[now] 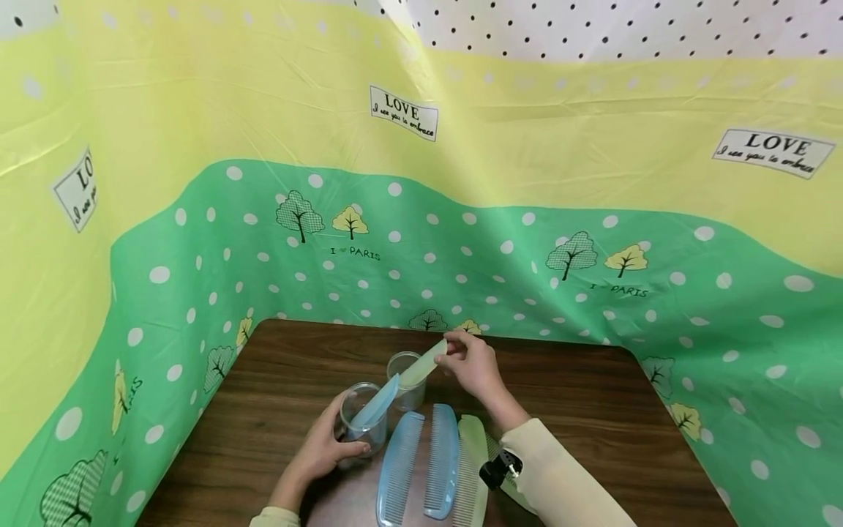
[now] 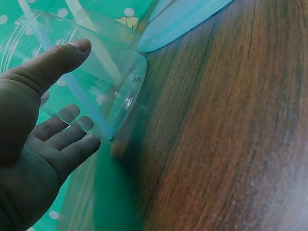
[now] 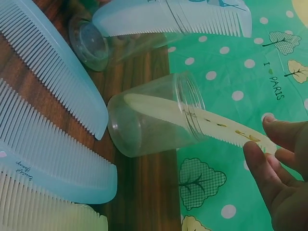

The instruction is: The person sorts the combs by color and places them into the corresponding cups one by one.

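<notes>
My left hand (image 1: 323,443) wraps its thumb and fingers around a clear plastic jar (image 2: 126,91) at the table's left side. A blue comb (image 1: 377,407) leans inside that jar, its upper end sticking out past the rim. Just behind it stands a second clear jar (image 3: 139,122). My right hand (image 1: 476,367) pinches the upper end of a pale yellow-green comb (image 3: 219,126) between thumb and fingers. The lower part of this comb is inside the second jar, slanting out over the rim.
Two blue combs (image 1: 399,468) (image 1: 443,461) lie near the front of the brown wooden table (image 1: 593,439). Beside them is a yellow-green comb (image 1: 473,468), with another green comb (image 1: 516,492) partly hidden under the right wrist. A patterned curtain (image 1: 500,278) surrounds the table.
</notes>
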Motion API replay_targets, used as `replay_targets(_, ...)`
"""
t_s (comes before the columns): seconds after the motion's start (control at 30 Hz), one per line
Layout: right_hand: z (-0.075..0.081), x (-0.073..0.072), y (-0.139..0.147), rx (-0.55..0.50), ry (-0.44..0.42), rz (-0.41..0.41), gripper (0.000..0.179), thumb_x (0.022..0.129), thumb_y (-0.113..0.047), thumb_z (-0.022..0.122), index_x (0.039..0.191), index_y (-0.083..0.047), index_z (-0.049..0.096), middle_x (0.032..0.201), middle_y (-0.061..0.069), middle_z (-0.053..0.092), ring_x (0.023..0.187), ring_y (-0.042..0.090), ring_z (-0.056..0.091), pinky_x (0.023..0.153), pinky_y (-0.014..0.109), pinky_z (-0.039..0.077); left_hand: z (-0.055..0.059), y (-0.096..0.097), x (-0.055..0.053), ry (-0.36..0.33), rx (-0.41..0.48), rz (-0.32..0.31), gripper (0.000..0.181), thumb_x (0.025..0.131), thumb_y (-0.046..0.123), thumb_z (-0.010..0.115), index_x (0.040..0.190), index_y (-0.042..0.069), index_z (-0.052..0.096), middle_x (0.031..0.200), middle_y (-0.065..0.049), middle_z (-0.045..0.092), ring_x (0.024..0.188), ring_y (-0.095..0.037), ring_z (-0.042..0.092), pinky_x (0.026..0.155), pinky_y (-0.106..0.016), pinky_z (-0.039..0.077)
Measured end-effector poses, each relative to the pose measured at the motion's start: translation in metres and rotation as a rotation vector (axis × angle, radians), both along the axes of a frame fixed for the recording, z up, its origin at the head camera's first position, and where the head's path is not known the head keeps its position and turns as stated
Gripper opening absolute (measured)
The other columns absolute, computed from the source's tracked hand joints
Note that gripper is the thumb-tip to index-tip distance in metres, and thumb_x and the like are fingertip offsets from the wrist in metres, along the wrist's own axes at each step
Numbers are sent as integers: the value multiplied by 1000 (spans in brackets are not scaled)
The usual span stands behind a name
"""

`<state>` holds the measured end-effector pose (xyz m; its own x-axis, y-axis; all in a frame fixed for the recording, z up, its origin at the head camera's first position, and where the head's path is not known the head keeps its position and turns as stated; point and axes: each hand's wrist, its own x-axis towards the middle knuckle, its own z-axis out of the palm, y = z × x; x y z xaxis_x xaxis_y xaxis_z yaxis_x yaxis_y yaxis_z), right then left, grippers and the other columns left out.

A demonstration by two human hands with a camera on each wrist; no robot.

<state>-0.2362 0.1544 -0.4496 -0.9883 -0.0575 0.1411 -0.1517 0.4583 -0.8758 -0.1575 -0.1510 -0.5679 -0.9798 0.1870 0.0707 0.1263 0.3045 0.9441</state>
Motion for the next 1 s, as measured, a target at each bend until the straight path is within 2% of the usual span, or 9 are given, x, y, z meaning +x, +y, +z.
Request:
replay_targets(0.1, -1, 1, 1, -27, -19, 3, 47, 86, -4, 81, 131, -3, 67, 106, 15, 71, 80, 20, 74, 67, 40, 64, -1, 0, 0, 6, -2, 3, 101, 70, 18, 96, 155, 27, 42, 145, -11, 57, 135, -32, 53, 110, -42, 44)
replay_targets(0.2, -2, 3, 2, -41, -20, 2, 46, 86, -1, 81, 130, -2, 68, 104, 16, 70, 80, 21, 74, 64, 35, 64, -3, -1, 0, 8, -4, 9, 101, 70, 18, 96, 154, 27, 42, 145, -10, 57, 136, -31, 53, 111, -41, 44)
replay_targets(0.37, -2, 8, 3, -27, 10, -7, 45, 85, 0, 81, 128, -6, 70, 102, 14, 70, 79, 18, 74, 62, 32, 63, -4, -1, 1, 16, -2, 14, 100, 70, 17, 96, 154, 23, 43, 145, -10, 57, 135, -32, 53, 111, -47, 43)
replay_targets(0.5, 0, 14, 5, -20, 10, -14, 46, 85, -2, 82, 128, -6, 69, 103, 14, 71, 80, 19, 74, 64, 40, 64, -3, -1, 1, 19, 3, 8, 100, 70, 16, 96, 155, 19, 42, 147, -13, 55, 136, -34, 52, 111, -50, 43)
replay_targets(0.63, 1, 18, 7, -16, -3, -8, 47, 86, -5, 82, 131, -4, 68, 106, 14, 72, 83, 20, 74, 66, 46, 64, -3, -1, 2, 10, 9, 13, 100, 70, 15, 96, 155, 20, 43, 146, -13, 56, 135, -33, 52, 111, -46, 44)
replay_targets(0.73, 0, 20, 9, 2, -11, -7, 44, 87, -7, 82, 129, -5, 70, 108, 12, 73, 82, 19, 74, 64, 39, 64, -3, -1, 2, 5, 19, 15, 100, 70, 14, 96, 154, 21, 43, 145, -13, 56, 135, -33, 53, 111, -43, 44)
replay_targets(0.83, -3, 22, 11, 16, -18, -11, 40, 87, -10, 82, 126, -7, 73, 108, 11, 74, 79, 19, 73, 62, 32, 63, -3, 0, 2, 3, 28, 14, 100, 70, 13, 95, 155, 20, 43, 146, -14, 55, 136, -34, 52, 112, -46, 43)
replay_targets(1.0, -12, 24, 16, 57, -17, -18, 37, 87, -15, 83, 123, -9, 75, 109, 10, 75, 71, 21, 72, 58, 28, 60, -1, 2, 3, 9, 33, 16, 100, 70, 13, 95, 155, 17, 42, 148, -16, 53, 136, -36, 51, 112, -49, 44)
